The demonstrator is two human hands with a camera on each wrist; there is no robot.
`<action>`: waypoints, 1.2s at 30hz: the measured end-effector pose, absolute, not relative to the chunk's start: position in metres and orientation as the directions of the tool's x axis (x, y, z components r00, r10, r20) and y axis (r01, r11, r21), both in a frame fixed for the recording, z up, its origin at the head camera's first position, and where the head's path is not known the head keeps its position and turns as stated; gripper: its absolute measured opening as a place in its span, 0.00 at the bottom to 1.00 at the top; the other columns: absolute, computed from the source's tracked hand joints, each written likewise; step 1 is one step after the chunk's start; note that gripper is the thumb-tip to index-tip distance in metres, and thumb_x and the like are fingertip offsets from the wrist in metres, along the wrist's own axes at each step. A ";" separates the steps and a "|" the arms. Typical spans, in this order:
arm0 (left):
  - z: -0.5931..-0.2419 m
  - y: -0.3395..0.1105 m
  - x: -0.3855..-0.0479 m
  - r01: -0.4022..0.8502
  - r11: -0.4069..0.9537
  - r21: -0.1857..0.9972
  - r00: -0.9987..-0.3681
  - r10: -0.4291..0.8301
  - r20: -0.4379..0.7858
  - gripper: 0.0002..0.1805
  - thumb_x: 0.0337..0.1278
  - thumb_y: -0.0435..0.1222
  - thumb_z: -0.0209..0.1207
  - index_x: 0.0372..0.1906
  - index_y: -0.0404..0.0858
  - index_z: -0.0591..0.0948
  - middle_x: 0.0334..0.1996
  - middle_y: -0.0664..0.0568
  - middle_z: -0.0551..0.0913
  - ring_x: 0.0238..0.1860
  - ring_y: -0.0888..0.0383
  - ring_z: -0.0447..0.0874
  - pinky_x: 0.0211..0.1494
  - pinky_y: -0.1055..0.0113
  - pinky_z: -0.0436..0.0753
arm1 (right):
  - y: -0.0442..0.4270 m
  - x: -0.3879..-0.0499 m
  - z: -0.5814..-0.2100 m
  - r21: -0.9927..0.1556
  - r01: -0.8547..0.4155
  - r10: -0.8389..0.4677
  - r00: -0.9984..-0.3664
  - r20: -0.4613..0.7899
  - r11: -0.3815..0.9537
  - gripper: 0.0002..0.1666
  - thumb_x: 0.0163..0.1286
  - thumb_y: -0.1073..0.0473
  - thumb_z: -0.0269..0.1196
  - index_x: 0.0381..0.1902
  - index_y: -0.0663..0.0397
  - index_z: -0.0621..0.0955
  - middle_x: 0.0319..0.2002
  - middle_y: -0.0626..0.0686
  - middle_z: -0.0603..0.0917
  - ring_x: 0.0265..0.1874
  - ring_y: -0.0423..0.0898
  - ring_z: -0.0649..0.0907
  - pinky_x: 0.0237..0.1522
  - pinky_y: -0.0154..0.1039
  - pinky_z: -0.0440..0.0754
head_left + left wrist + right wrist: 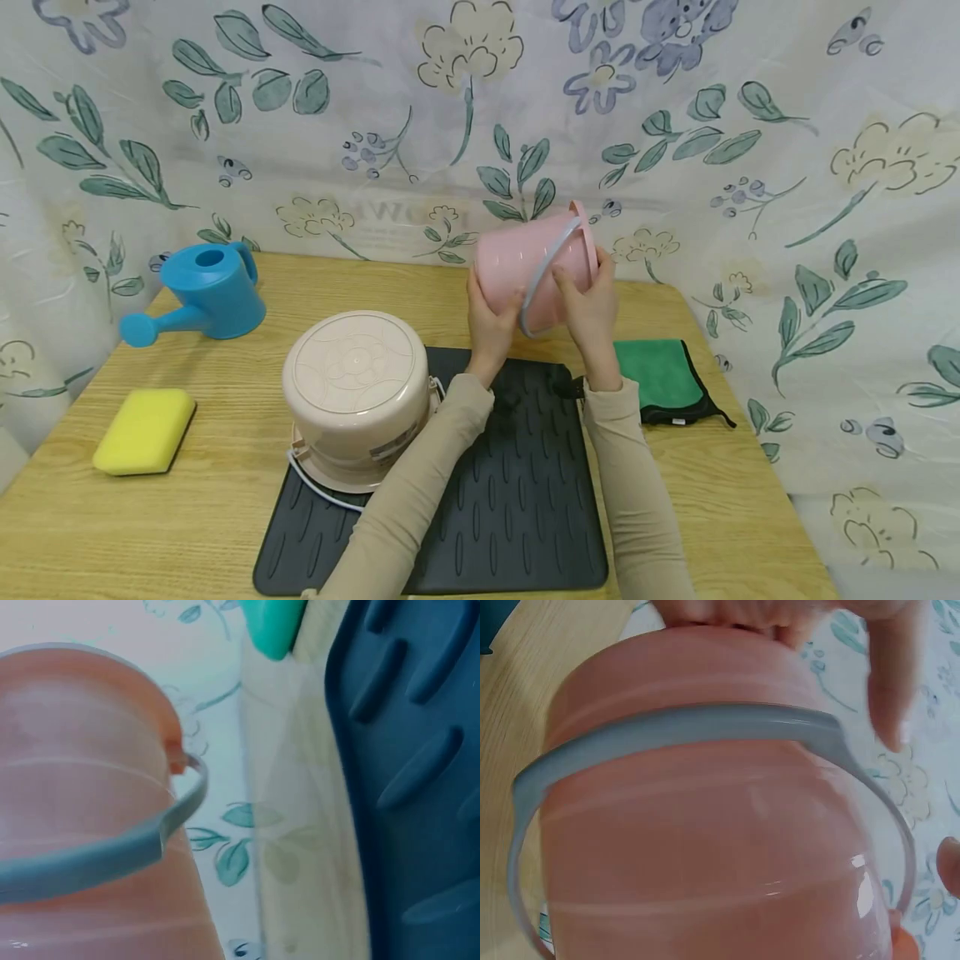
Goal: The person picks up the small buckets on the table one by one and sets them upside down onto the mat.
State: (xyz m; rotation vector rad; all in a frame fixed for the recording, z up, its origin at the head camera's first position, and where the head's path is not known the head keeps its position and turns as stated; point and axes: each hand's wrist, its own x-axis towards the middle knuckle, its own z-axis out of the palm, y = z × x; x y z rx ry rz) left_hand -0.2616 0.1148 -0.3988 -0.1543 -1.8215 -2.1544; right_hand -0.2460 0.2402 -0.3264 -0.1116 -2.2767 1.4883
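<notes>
Both hands hold a pink bucket (510, 258) tilted on its side above the back of the table, its rim toward the right. The left hand (491, 325) grips it near the base; the right hand (592, 312) grips it by the rim. Its grey-blue handle (542, 271) hangs across the side between the hands. The left wrist view shows the bucket (82, 802) and handle (97, 862) but no hand. In the right wrist view, fingers at the top (735, 611) lie against the bucket (705, 825) at its base.
An upside-down beige bucket (356, 375) stands on a dark ribbed mat (517, 500). At the left are a blue watering can (221, 287) and a yellow sponge (142, 432); a green cloth (656, 375) lies at the right. Floral fabric (420, 150) hangs behind the table.
</notes>
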 end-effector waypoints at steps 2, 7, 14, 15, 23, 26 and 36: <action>-0.396 0.114 -0.261 0.356 -0.094 0.930 -0.927 -0.161 0.339 0.48 0.57 0.44 0.61 0.77 0.47 0.47 0.72 0.47 0.60 0.66 0.48 0.68 0.65 0.48 0.75 | 0.241 -0.245 -0.327 -0.903 -0.159 0.302 -0.907 0.294 0.400 0.43 0.65 0.49 0.64 0.72 0.58 0.60 0.67 0.63 0.69 0.62 0.58 0.73 0.59 0.58 0.76; -0.388 0.113 -0.257 0.464 0.026 0.886 -0.875 -0.141 0.462 0.51 0.55 0.43 0.63 0.78 0.46 0.46 0.75 0.49 0.57 0.66 0.48 0.67 0.65 0.47 0.74 | 0.246 -0.246 -0.332 -0.923 -0.145 0.338 -0.901 0.272 0.355 0.46 0.65 0.49 0.64 0.73 0.58 0.56 0.68 0.63 0.67 0.65 0.58 0.71 0.63 0.56 0.74; -0.376 0.112 -0.246 0.546 0.250 0.799 -0.811 -0.081 0.580 0.53 0.52 0.44 0.65 0.77 0.36 0.48 0.78 0.44 0.50 0.76 0.48 0.54 0.73 0.48 0.66 | 0.256 -0.245 -0.337 -0.954 -0.147 0.384 -0.891 0.242 0.260 0.44 0.66 0.50 0.61 0.73 0.58 0.55 0.68 0.63 0.65 0.65 0.57 0.70 0.67 0.55 0.69; -0.373 0.112 -0.244 0.559 0.273 0.783 -0.801 -0.067 0.595 0.53 0.52 0.44 0.66 0.77 0.35 0.48 0.77 0.43 0.50 0.77 0.48 0.52 0.74 0.49 0.64 | 0.257 -0.244 -0.337 -0.957 -0.155 0.387 -0.890 0.243 0.245 0.44 0.66 0.50 0.61 0.73 0.59 0.55 0.68 0.63 0.65 0.65 0.57 0.69 0.68 0.55 0.68; -0.360 0.113 -0.234 0.676 0.438 0.593 -0.698 0.121 0.706 0.54 0.52 0.47 0.67 0.76 0.32 0.50 0.77 0.41 0.50 0.79 0.50 0.46 0.80 0.56 0.52 | 0.267 -0.236 -0.342 -0.963 -0.257 0.382 -0.884 0.270 0.087 0.43 0.70 0.51 0.56 0.75 0.55 0.51 0.75 0.55 0.54 0.73 0.49 0.59 0.76 0.50 0.56; -0.353 0.113 -0.231 0.709 0.494 0.502 -0.660 0.214 0.721 0.54 0.52 0.49 0.66 0.76 0.31 0.51 0.77 0.40 0.51 0.79 0.49 0.45 0.80 0.59 0.47 | 0.270 -0.234 -0.345 -0.961 -0.274 0.372 -0.888 0.271 0.046 0.39 0.74 0.52 0.52 0.76 0.54 0.50 0.76 0.53 0.53 0.74 0.46 0.57 0.77 0.47 0.54; -0.327 0.117 -0.220 0.752 0.599 0.276 -0.623 0.508 0.595 0.52 0.57 0.56 0.61 0.76 0.32 0.51 0.78 0.42 0.49 0.79 0.51 0.42 0.80 0.65 0.37 | 0.278 -0.229 -0.362 -0.933 -0.257 0.341 -0.926 0.163 -0.251 0.30 0.79 0.54 0.42 0.73 0.60 0.56 0.63 0.49 0.69 0.61 0.40 0.71 0.63 0.30 0.71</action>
